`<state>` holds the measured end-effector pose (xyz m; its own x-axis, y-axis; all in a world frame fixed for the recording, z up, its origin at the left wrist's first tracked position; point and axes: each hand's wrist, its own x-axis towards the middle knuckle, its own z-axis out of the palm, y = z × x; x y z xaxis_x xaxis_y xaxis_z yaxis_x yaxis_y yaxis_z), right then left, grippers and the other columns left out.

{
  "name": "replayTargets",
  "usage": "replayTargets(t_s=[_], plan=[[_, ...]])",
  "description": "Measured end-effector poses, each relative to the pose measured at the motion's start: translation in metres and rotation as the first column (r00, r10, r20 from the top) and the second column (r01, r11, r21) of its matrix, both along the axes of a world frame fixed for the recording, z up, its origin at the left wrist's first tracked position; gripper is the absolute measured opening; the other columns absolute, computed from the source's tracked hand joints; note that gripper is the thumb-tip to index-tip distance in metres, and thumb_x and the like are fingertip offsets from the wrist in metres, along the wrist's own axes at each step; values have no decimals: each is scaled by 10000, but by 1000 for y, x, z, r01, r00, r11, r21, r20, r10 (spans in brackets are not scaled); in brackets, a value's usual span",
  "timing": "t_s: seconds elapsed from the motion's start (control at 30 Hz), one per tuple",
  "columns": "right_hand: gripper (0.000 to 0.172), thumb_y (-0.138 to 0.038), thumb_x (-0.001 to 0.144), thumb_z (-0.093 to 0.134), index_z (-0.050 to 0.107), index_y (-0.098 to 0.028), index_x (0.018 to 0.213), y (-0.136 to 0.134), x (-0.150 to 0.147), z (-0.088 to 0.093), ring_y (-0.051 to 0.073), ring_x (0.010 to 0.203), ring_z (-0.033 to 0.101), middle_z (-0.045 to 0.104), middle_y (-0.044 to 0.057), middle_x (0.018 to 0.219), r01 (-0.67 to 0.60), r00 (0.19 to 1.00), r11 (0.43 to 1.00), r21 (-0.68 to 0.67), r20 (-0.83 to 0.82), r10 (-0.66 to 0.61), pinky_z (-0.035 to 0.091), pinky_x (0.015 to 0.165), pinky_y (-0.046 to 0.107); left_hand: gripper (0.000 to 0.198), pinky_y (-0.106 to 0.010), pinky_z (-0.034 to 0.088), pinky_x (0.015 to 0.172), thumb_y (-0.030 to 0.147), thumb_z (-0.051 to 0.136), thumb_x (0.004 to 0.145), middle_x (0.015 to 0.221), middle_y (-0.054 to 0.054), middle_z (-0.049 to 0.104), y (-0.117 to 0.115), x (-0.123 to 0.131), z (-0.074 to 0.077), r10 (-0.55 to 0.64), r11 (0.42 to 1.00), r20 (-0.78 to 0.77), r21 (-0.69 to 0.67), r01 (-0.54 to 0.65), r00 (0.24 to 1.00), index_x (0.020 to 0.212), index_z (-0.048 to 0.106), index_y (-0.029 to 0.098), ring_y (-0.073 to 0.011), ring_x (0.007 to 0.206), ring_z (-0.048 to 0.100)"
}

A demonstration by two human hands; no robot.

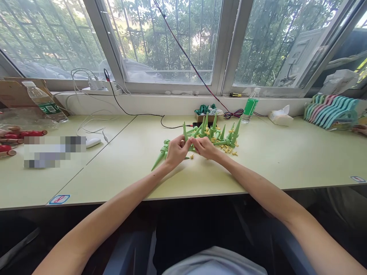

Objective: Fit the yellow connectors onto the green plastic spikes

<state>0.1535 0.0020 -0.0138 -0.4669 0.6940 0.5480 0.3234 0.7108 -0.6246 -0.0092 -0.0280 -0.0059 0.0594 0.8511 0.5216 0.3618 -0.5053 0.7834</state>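
Note:
My left hand is closed around a green plant-watering spike, whose pointed tip sticks up above the fingers. Against it, my right hand is closed in a pinch, its fingertips meeting those of the left. Whatever the right fingers grip is hidden. Behind and to the right of the hands, several more green spikes stand or lie in a cluster. Small yellow cross-shaped pieces are scattered among them, and a single yellow piece lies just in front of the hands. Left of my left hand, another green spike lies flat.
Behind the cluster are a small box and a dark cable. A green-labelled bottle, a tissue pack and pastel hangers stand rightward. Leftward are another bottle, red items and a white charger cable. Another person's hand shows far right.

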Motion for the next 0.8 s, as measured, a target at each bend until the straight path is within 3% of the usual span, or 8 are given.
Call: replayTargets(t_s=[0.3, 0.53, 0.7, 0.8], plan=[[745, -763, 969, 205, 375, -202, 510, 2, 0, -2, 99, 486, 334, 374, -15, 452, 38, 998, 999, 15, 45, -38, 289, 525, 258, 545, -256, 135, 480, 581, 640, 846, 512, 68, 219, -4, 1, 4, -4, 1000, 18, -28, 5, 1000, 620, 318, 204, -71, 493, 164], [728, -758, 969, 224, 412, -199, 544, -1, -1, 2, 103, 514, 357, 411, -14, 484, 43, 999, 999, 24, 21, -44, 301, 543, 261, 546, -246, 143, 458, 637, 607, 857, 521, 66, 225, 1, 0, -2, -33, 999, 63, -13, 34, 997, 644, 349, 205, -70, 482, 190], [677, -711, 991, 255, 406, -202, 572, -2, -1, 3, 102, 523, 336, 416, -20, 504, 67, 997, 996, 57, 23, -68, 298, 553, 265, 574, -236, 274, 442, 690, 455, 924, 477, 45, 363, 4, -2, -4, -36, 999, 81, -19, 38, 996, 630, 385, 203, -78, 442, 339], [641, -672, 1005, 270, 405, -206, 586, -2, -1, 2, 105, 527, 329, 425, -18, 516, 91, 996, 993, 70, 9, -91, 296, 558, 270, 598, -243, 299, 414, 707, 365, 949, 453, 27, 437, 5, -1, -2, -53, 993, 155, -101, 69, 987, 643, 455, 201, -86, 401, 384]])
